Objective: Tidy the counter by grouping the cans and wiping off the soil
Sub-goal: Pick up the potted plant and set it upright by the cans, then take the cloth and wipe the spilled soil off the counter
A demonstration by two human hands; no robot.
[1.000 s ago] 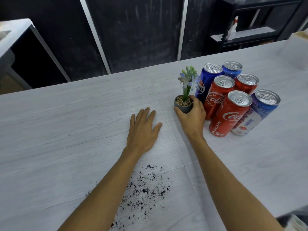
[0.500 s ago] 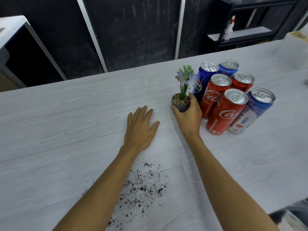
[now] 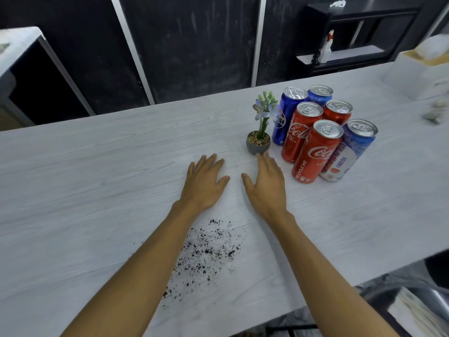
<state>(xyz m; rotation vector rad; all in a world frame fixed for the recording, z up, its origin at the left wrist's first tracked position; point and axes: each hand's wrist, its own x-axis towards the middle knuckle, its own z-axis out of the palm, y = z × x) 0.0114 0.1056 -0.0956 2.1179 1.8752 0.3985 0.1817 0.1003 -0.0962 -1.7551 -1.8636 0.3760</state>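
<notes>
On a pale wood-grain counter [image 3: 85, 190], a person's left hand [image 3: 202, 184] lies flat, palm down, fingers spread and gripping nothing. Loose dark soil [image 3: 209, 251] is scattered on the counter nearer the camera, between the two forearms. The right hand [image 3: 266, 186] is likewise open and empty, its fingertips [image 3: 263, 158] at the base of a small grey pot [image 3: 258, 144] holding an upright flowering plant [image 3: 264, 113]; contact cannot be told. Just right of the pot, six upright cans [image 3: 323, 132] stand grouped, touching: two blue at the back, three red, and one blue-and-white at the right.
</notes>
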